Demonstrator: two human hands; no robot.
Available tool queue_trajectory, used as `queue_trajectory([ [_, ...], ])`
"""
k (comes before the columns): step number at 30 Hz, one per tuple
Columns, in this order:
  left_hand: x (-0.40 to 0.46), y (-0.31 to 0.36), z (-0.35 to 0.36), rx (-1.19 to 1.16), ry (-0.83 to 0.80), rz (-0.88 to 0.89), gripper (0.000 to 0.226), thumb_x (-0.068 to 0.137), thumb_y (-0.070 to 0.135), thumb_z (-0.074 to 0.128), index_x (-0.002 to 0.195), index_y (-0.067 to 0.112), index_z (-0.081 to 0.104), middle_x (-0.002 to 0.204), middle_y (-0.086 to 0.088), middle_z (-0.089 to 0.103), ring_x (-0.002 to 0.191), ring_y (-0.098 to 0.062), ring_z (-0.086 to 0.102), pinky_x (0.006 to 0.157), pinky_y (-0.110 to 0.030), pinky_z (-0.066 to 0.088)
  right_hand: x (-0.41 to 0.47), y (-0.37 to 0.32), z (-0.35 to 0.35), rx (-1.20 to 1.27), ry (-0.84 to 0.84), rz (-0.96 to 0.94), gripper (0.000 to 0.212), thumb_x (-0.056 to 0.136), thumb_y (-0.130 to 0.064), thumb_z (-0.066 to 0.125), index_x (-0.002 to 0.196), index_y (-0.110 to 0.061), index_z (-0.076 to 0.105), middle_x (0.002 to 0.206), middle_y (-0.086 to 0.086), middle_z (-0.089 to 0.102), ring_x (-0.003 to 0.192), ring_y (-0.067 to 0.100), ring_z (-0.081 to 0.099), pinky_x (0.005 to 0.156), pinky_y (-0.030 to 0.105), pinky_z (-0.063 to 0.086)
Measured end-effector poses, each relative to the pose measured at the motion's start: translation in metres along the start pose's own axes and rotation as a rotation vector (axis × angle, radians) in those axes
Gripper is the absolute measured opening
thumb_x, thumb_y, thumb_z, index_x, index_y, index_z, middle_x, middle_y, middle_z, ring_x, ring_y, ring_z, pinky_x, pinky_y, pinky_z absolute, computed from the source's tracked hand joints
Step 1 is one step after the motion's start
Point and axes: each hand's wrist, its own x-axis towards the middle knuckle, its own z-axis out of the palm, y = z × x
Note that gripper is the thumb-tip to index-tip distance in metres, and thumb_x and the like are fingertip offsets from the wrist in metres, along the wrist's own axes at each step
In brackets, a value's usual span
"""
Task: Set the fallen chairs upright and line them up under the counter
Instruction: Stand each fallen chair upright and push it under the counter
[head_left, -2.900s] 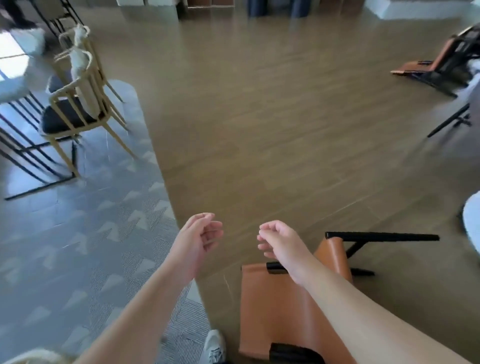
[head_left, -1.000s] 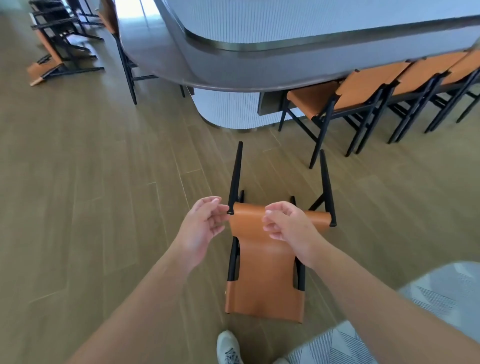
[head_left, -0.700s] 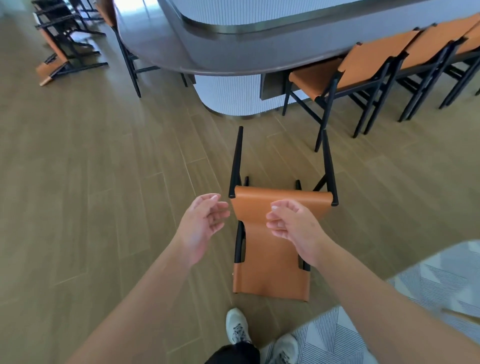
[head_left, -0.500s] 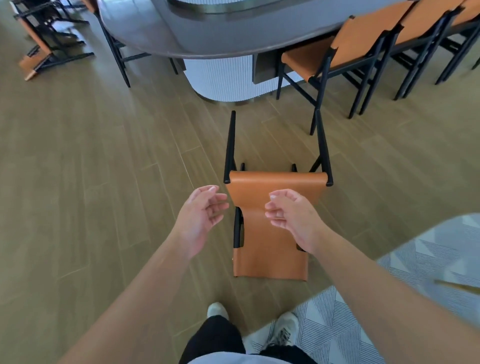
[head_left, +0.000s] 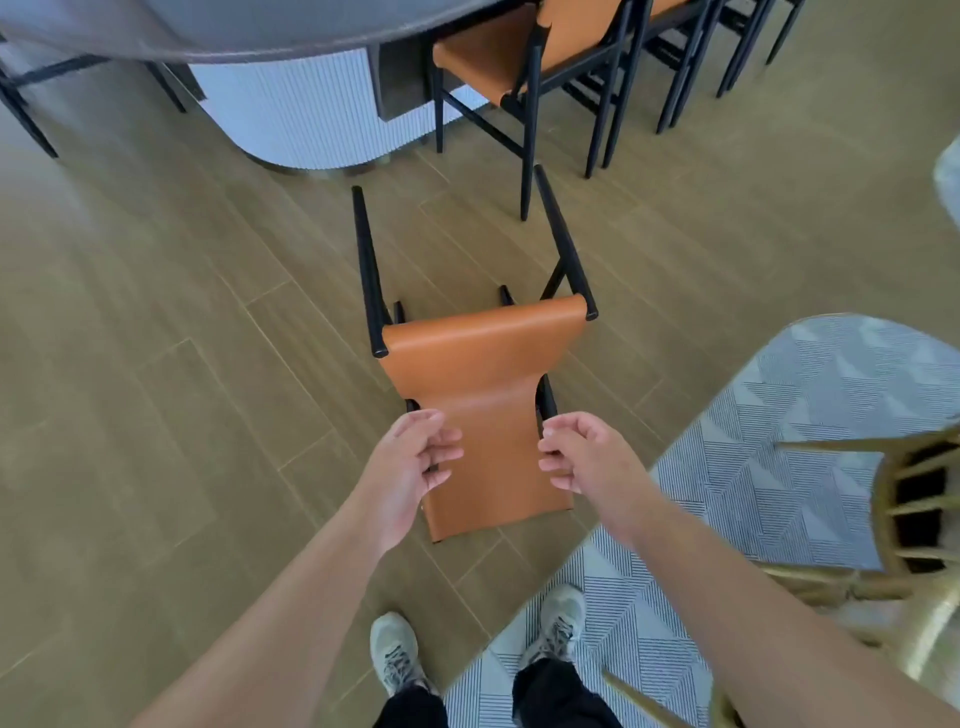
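Observation:
A fallen chair (head_left: 483, 395) with an orange leather seat and a black frame lies on its back on the wood floor. Its legs point toward the counter (head_left: 249, 31). My left hand (head_left: 410, 462) is at the left edge of the backrest, with its fingers curled round the black side rail. On the opposite edge, my right hand (head_left: 582, 457) curls round the right rail the same way. An upright matching chair (head_left: 498, 57) stands tucked under the counter just beyond, with more of them to its right.
The counter's white ribbed base (head_left: 301, 114) stands ahead. A grey patterned rug (head_left: 779, 415) lies to the right under my feet. A gold-framed chair (head_left: 909, 519) stands close at my right. Black chair legs (head_left: 26, 104) show at the far left.
I have stepped up to the chair and bent over it. Both hands have dropped from above the seat to the sides of the backrest and closed on its frame.

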Motion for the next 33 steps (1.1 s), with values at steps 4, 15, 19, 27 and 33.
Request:
queue_trajectory([
  [4, 0.020, -0.008, -0.015, 0.007, 0.015, -0.051, 0.024, 0.098, 0.031, 0.055, 0.117, 0.018, 0.060, 0.100, -0.002, 0.070, 0.088, -0.017, 0.068, 0.079, -0.034, 0.046, 0.010, 0.024, 0.020, 0.004, -0.003, 0.025, 0.024, 0.076, -0.039, 0.060, 0.098, -0.029, 0.066, 0.099, -0.006, 0.070, 0.079, 0.006, 0.070, 0.072, 0.027, 0.052],
  [15, 0.106, -0.077, -0.017, 0.005, 0.103, -0.130, 0.027, 0.099, 0.039, 0.050, 0.112, 0.020, 0.062, 0.101, -0.001, 0.071, 0.092, -0.018, 0.068, 0.081, -0.035, 0.045, 0.112, 0.108, 0.012, -0.160, -0.057, 0.070, 0.013, 0.092, -0.034, 0.056, 0.101, -0.029, 0.063, 0.104, -0.008, 0.066, 0.090, 0.010, 0.068, 0.089, 0.038, 0.055],
  [19, 0.167, -0.146, -0.021, 0.039, 0.120, -0.179, 0.036, 0.096, 0.051, 0.051, 0.112, 0.021, 0.065, 0.099, 0.001, 0.075, 0.088, -0.015, 0.072, 0.079, -0.036, 0.045, 0.170, 0.176, 0.002, -0.190, -0.027, 0.112, 0.011, 0.091, -0.033, 0.057, 0.101, -0.030, 0.062, 0.102, -0.007, 0.066, 0.091, 0.011, 0.067, 0.091, 0.039, 0.054],
  [27, 0.307, -0.303, -0.051, 0.051, 0.186, -0.276, 0.043, 0.092, 0.058, 0.051, 0.104, 0.022, 0.070, 0.097, -0.002, 0.077, 0.078, -0.015, 0.073, 0.073, -0.037, 0.044, 0.296, 0.345, 0.007, -0.191, 0.036, 0.184, 0.013, 0.089, -0.038, 0.058, 0.096, -0.027, 0.059, 0.089, -0.002, 0.065, 0.084, 0.018, 0.064, 0.082, 0.034, 0.052],
  [33, 0.383, -0.391, -0.088, 0.172, 0.213, -0.234, 0.039, 0.098, 0.051, 0.048, 0.108, 0.020, 0.069, 0.098, -0.004, 0.075, 0.081, -0.015, 0.072, 0.072, -0.032, 0.048, 0.383, 0.466, 0.013, -0.378, 0.092, 0.217, 0.033, 0.092, -0.032, 0.057, 0.124, -0.023, 0.051, 0.096, -0.005, 0.059, 0.075, 0.009, 0.056, 0.058, 0.022, 0.038],
])
